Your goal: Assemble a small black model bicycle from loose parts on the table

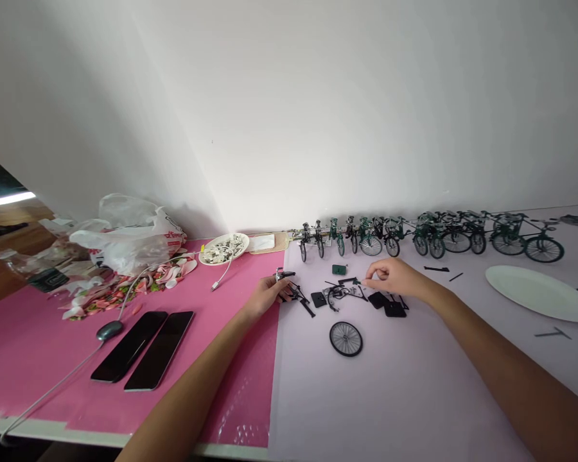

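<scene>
Counter covering: pink mat [212, 333] at 9 o'clock, pale lilac sheet [414, 385] at 3 o'clock. Model bicycles [433, 236], 12 o'clock row: dark green frames, black tyres, silver spokes. Loose wheel [345, 338]: black rim, silver spokes. Small parts [340, 293] at its 12 o'clock: black, one green. Plate [539, 292]: white. Two phones [144, 350]: glossy black.

Bright, soft, even light; strongest across centre of wall [347, 96], greyer at left. Faint short shadows beneath loose wheel [345, 339] and row of miniature bicycles [428, 234]. Dull sheen on phones [144, 350]. Wide-angle bowing at edges; dim far-left corner.
</scene>
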Available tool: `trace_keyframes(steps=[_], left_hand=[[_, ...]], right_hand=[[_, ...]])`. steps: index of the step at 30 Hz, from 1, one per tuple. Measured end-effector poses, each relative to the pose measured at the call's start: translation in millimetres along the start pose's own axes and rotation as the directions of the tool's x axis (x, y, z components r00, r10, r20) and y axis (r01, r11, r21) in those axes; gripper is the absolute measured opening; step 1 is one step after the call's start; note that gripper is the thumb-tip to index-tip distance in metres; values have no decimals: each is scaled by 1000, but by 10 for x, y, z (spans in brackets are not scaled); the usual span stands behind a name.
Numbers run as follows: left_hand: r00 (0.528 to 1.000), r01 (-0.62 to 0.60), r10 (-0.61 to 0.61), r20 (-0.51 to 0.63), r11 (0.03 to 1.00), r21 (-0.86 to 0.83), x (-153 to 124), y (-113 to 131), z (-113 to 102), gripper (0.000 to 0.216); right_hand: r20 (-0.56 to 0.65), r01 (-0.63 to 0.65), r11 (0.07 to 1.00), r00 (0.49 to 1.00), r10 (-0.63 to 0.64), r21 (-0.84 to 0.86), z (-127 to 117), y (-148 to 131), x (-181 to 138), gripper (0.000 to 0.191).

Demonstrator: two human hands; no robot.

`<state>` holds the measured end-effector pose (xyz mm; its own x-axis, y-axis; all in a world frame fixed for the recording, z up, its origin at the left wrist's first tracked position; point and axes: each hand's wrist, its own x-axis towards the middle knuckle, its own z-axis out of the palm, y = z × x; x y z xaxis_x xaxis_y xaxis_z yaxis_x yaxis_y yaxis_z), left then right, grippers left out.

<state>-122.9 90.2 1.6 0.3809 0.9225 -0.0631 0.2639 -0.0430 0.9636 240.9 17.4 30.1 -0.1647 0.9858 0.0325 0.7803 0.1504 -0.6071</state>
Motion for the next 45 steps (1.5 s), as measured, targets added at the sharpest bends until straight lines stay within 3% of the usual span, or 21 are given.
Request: trace_keyframes(steps=[3, 7, 11, 15, 19, 22, 25, 28, 31, 33, 37, 41, 45], left_hand=[[1000, 3, -3, -1, 1000, -7, -9, 9, 10, 48], [1000, -11, 11, 4, 1000, 21, -47, 47, 6, 52], [996, -70, 82, -46, 975, 209, -108, 126, -40, 54], [977, -51, 150, -153, 857, 513, -153, 203, -95, 53], [972, -20, 180, -152, 704, 710, -181, 245, -145, 50], [967, -46, 231, -110, 579, 814, -209, 279, -199, 49], [944, 4, 274, -185, 551, 834, -230, 313, -225, 49], [878, -16, 390, -278, 602, 798, -235, 321, -141, 36], [840, -282, 514, -172, 686, 671, -251, 288, 83, 29], [852, -379, 508, -124, 763, 523, -281, 256, 275, 28], [910, -388, 413, -33, 878, 282, -362, 203, 581, 35], [938, -343, 345, -24, 938, 43, -406, 161, 699, 44], [946, -325, 322, -45, 943, -71, -412, 143, 730, 44]], right_hand=[[142, -5, 1000, 990, 4, 5, 43, -136, -18, 42], [181, -44, 998, 982, 51, -45, 92, -264, -46, 35], [189, -63, 995, 979, 75, -72, 134, -299, -63, 31], [158, -73, 992, 984, 88, -98, 144, -250, -55, 34], [119, -96, 992, 987, 106, -85, 96, -159, -41, 39], [67, -109, 992, 991, 113, -62, 60, -99, -28, 40], [-2, -79, 995, 997, 79, -65, 80, -106, -11, 39], [-89, -9, 997, 996, 2, -83, 180, -232, -10, 35], [-154, 89, 993, 983, -101, -81, 346, -446, -46, 28], [-184, 154, 984, 968, -168, -87, 470, -589, -84, 23], [-199, 276, 958, 937, -286, -77, 688, -768, -137, 16], [-189, 349, 933, 914, -359, -83, 825, -784, -133, 12], [-185, 342, 935, 916, -355, -99, 878, -759, -129, 16]])
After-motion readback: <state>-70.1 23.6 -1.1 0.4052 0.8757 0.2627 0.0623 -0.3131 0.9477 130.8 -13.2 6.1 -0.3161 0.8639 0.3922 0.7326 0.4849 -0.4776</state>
